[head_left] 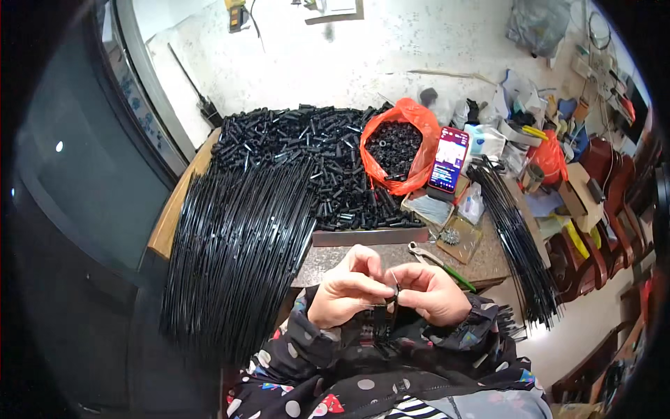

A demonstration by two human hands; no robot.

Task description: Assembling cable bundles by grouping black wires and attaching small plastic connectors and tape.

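Close to the table's front edge, my left hand [345,293] and my right hand [433,297] meet fingertip to fingertip. Both are closed in a pinch on a small dark piece [395,293], mostly hidden by the fingers. A thin, light wire-like strand [395,278] sticks up by the right fingertips, and another thin line runs below the left fingers. Just beyond my right hand lie pliers [436,262] with green handles. A large heap of short black tubular parts [279,136] covers the table ahead.
Long thin black rods [237,244] fan over the table's left side; another bundle [516,244] hangs at the right. A red plastic bag [421,126] holds small black rings. A lit phone [448,160] stands beside it, near a box of thin pins [427,208] and a small metal pile [450,237].
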